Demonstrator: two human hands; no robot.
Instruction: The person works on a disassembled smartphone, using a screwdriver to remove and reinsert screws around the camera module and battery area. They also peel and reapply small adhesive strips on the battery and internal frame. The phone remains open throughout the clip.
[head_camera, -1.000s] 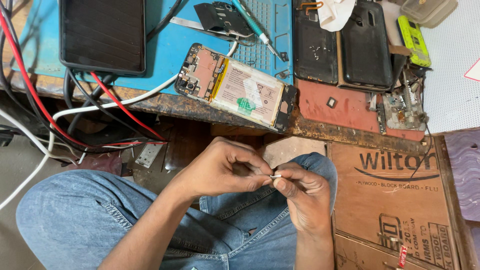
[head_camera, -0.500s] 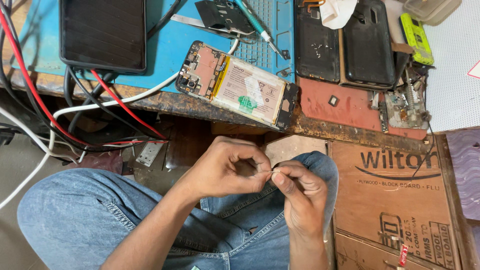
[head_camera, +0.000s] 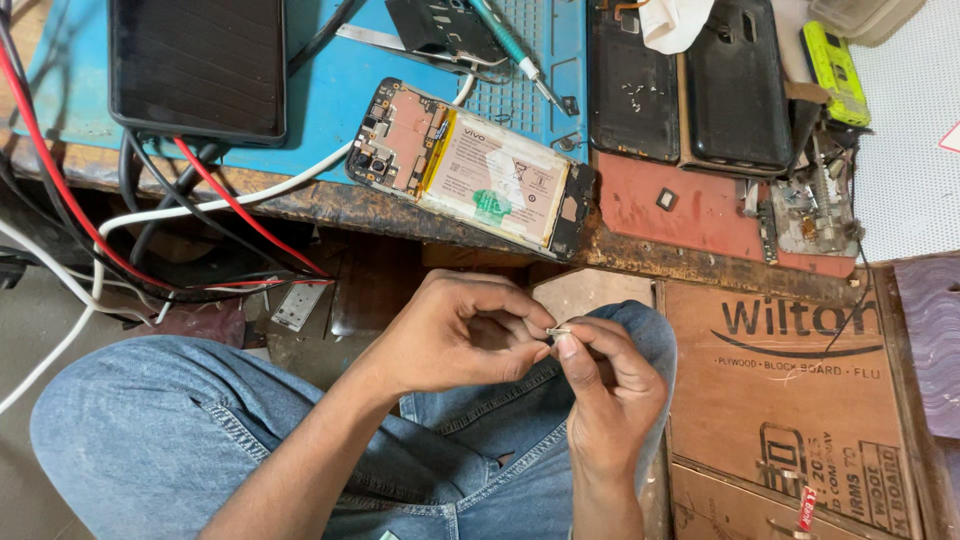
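My left hand and my right hand meet over my lap, below the bench edge. Between their fingertips they pinch a tiny pale metal part. Both hands have their fingers curled around it, so most of the part is hidden. On the bench above lies an opened phone with its back off, showing a pale battery and a circuit board. It rests partly on the blue work mat, and neither hand touches it.
A dark tablet lies at the back left. Red, white and black cables hang off the bench edge. Two black phone backs, a screwdriver, a yellow-green tool and a small metal jig sit to the right. A plywood panel stands by my knee.
The hands have stayed in my lap and drawn slightly closer together, fingers shifting on the small part. The view has moved a little.
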